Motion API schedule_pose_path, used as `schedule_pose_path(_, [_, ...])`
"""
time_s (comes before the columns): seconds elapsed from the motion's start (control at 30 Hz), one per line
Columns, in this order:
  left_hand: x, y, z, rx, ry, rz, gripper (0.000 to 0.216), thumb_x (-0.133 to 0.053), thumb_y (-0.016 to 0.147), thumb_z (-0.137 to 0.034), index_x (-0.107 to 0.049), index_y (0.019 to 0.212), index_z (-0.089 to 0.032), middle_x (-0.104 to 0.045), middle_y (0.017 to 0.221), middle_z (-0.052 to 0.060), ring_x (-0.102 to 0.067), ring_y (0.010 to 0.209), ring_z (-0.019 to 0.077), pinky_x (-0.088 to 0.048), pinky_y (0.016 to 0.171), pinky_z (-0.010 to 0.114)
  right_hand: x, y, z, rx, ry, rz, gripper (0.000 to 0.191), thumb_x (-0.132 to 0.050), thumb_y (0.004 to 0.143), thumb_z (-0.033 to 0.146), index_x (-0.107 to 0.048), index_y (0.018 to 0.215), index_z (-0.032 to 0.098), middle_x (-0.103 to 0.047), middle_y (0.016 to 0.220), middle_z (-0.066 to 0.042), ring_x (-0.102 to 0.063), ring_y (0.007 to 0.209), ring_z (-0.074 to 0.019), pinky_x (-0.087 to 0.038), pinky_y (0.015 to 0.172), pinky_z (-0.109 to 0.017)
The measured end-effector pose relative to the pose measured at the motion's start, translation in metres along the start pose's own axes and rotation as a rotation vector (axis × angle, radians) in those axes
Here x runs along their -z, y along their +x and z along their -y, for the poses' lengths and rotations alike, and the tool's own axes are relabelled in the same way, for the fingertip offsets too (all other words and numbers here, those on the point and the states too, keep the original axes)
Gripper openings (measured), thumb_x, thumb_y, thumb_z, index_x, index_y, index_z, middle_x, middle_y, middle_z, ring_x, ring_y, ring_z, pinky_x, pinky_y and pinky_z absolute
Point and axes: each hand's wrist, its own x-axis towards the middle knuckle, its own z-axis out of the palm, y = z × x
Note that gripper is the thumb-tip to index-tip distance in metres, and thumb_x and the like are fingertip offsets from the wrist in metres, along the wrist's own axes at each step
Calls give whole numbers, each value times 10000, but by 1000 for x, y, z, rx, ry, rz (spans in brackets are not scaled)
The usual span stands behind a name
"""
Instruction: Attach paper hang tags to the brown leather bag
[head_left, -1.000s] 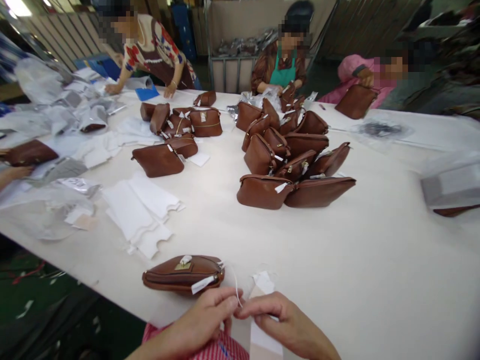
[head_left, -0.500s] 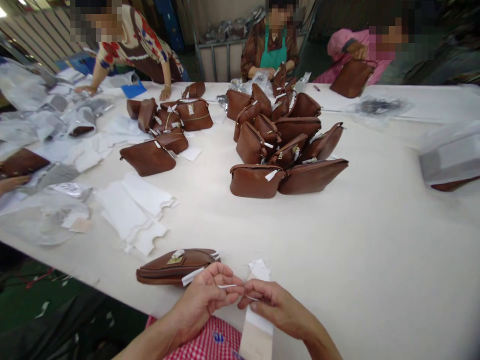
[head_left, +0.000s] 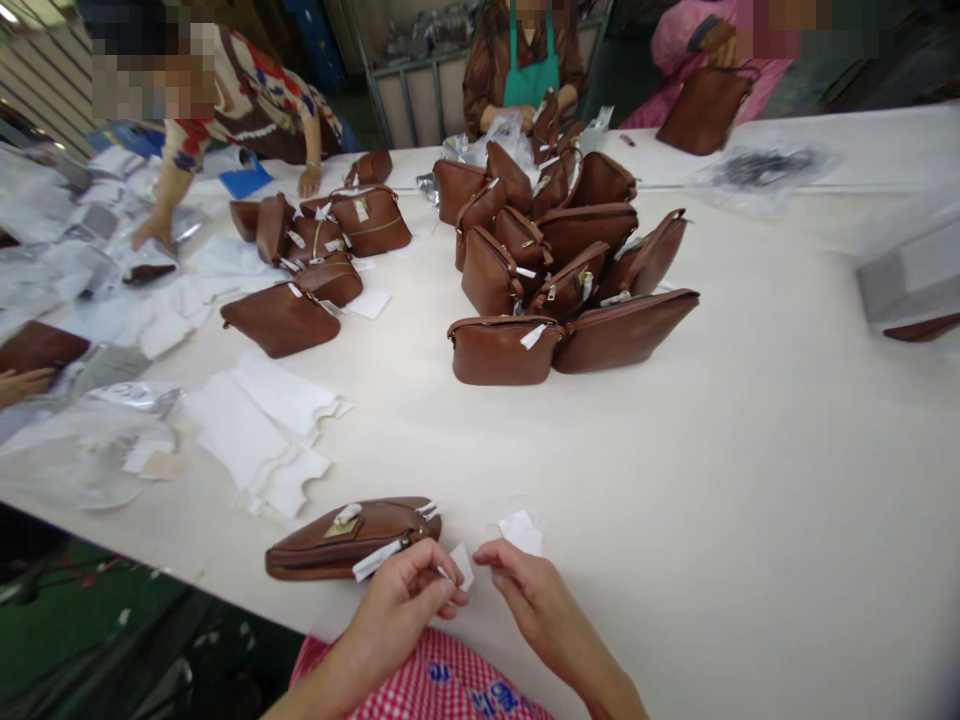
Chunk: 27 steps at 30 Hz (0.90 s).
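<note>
Since half a second ago the two hands have drawn slightly apart at the near edge of the table [head_left: 750, 480], and the long paper strip that hung below the right hand is gone from view. The left hand [head_left: 405, 600] now pinches a small white paper slip [head_left: 460, 564] between thumb and curled fingers [head_left: 442, 596], the slip standing up just past the fingertips. The right hand [head_left: 536, 600] sits just beside it, its fingers loosely bent and narrow, holding nothing that can be seen; its fingertips point toward the slip without clearly touching it. A crumpled white scrap [head_left: 521, 530] lies on the table just beyond the right hand.

A brown purse [head_left: 345, 538] rests flat along the near edge, just left of the left hand, with a white tag [head_left: 376, 560] at its zipper end near the knuckles. White paper sheets [head_left: 259, 425] are fanned out further left. A heap of brown purses [head_left: 555, 270] fills the middle of the table, and a smaller group [head_left: 311, 250] lies toward the far left. Three other people work along the far edge. Clear plastic bags [head_left: 67, 440] are strewn over the left end.
</note>
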Motion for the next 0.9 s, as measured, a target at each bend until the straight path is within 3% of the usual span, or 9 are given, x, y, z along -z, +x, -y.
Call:
schedule_pose_path(0.1, [6, 1, 6, -77, 234, 15, 144, -581, 801, -320, -550, 783, -180, -617, 765, 30, -625, 706, 179, -476, 596, 269, -10, -2, -5, -6, 53, -97, 313, -459, 868, 206, -646, 1117, 236, -621, 1340, -103, -550, 1247, -268, -430, 1063, -463])
schedule_pose_path(0.2, [10, 1, 4, -386, 654, -21, 149, -480, 865, -211, -579, 758, -180, -591, 766, 38, -588, 743, 169, -461, 675, 281, -19, -1, 1, -40, 320, 24, 424, -492, 813, 169, -589, 1215, 260, -552, 1420, -88, -518, 1286, -260, -513, 945, -420])
schedule_pose_path(0.33, [12, -3, -6, -654, 1043, -25, 264, -391, 929, -169, -645, 860, -192, -581, 806, 48, -566, 704, 144, -447, 623, 234, -33, 1, 13, -95, 745, 166, 472, -573, 774, 191, -511, 1237, 259, -704, 1075, -45, -673, 962, -198, -550, 753, -319])
schedule_pose_path(0.43, [13, -5, -12, -749, 1208, -16, 260, -411, 927, -162, -631, 793, -197, -573, 736, 32, -533, 648, 141, -416, 564, 228, -44, 4, 10, -133, 771, 159, 205, -593, 807, 250, -594, 1008, 208, -652, 688, 42, -606, 573, -113, -493, 579, -239])
schedule_pose_path(0.5, [17, -6, -17, -794, 1248, -6, 280, -399, 933, -150, -608, 752, -194, -580, 715, 33, -530, 662, 155, -421, 579, 248, -51, 7, 4, -163, 716, 145, 95, -605, 795, 269, -605, 841, 185, -581, 548, 69, -523, 459, -86, -421, 487, -203])
schedule_pose_path(0.6, [31, -4, -23, -785, 1290, -35, 197, -436, 905, -127, -623, 918, -190, -665, 952, 81, -586, 936, 232, -489, 817, 367, -60, 13, -5, -231, 680, 105, 163, -610, 778, 339, -595, 762, 178, -583, 529, 56, -513, 433, -86, -413, 456, -199])
schedule_pose_path(0.67, [43, -1, -26, -702, 1348, -68, 258, -519, 857, -136, -591, 1097, -196, -641, 1193, 112, -525, 1170, 305, -424, 997, 498, -64, 19, -9, -288, 682, 69, 248, -614, 767, 428, -586, 754, 183, -606, 572, 40, -526, 438, -93, -427, 449, -207])
schedule_pose_path(0.77, [59, 3, -25, -548, 1395, -56, 411, -585, 812, -158, -536, 1217, -214, -630, 1254, 114, -550, 1169, 316, -426, 1004, 530, -68, 27, -13, -342, 655, 18, 305, -606, 764, 496, -562, 751, 194, -611, 609, 30, -518, 431, -102, -403, 424, -215])
schedule_pose_path(0.9, [64, 5, -20, -506, 1373, -53, 407, -614, 791, -194, -547, 1192, -223, -653, 1197, 108, -609, 1083, 295, -483, 945, 484, -69, 35, -17, -243, 470, -75, 175, -541, 818, 322, -571, 701, 196, -570, 587, 42, -503, 497, -111, -376, 489, -229])
